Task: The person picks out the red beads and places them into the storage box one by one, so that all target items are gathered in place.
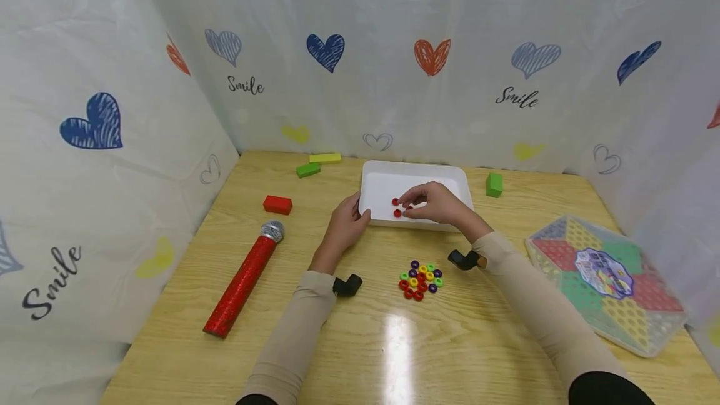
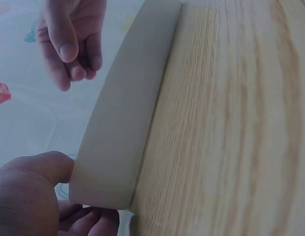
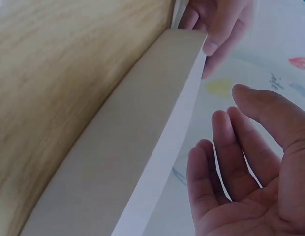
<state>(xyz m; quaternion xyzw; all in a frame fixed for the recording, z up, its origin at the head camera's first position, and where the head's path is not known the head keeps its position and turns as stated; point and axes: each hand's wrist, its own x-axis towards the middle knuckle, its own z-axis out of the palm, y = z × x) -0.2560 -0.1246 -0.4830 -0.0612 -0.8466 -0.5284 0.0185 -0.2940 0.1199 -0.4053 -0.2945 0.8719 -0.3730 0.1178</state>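
A white tray lies on the wooden table. My left hand holds its near left corner, thumb at the front wall and fingers round the side. Over the tray's inside hovers my right hand; in the right wrist view its fingers are loosely bent, apart from the thumb, with nothing between them. Beneath and beside that hand a few red beads lie in the tray, partly hidden by the fingers. In front of the tray sits a loose cluster of beads in red, yellow, green and purple.
To the left lie a red microphone and a red block. Green and yellow blocks lie at the back left, another green block right of the tray. A hexagonal game board is at the right.
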